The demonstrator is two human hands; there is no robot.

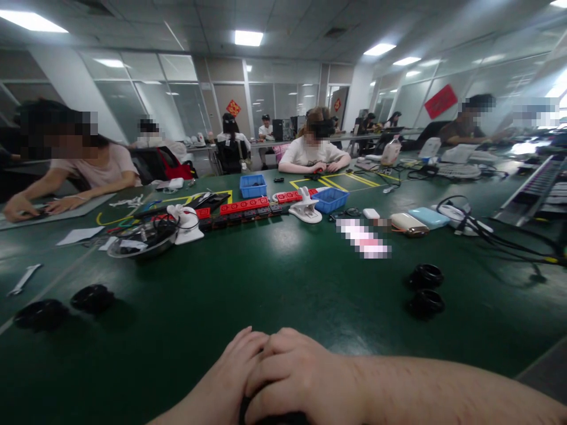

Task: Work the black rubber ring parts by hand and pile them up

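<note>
My two hands rest together on the green table (283, 283) at the bottom centre. My right hand (296, 378), its forearm reaching in from the right, lies with curled fingers over and against my left hand (230, 372). Both are closed round a dark object (270, 418) that shows only as a sliver beneath them; I cannot make out what it is. Nearest to them on the right are two black rings (426, 289), one behind the other. On the left lie two black round parts (92, 298) (41, 314).
Across the middle stand a metal bowl (142, 239), two white clamps (186, 224) (305, 208), red power strips (243, 206) and two blue baskets (253, 185) (330, 199). A wrench (24, 278) lies far left. Phones, power banks (407, 223) and cables (487, 233) lie right. Several people sit around the table.
</note>
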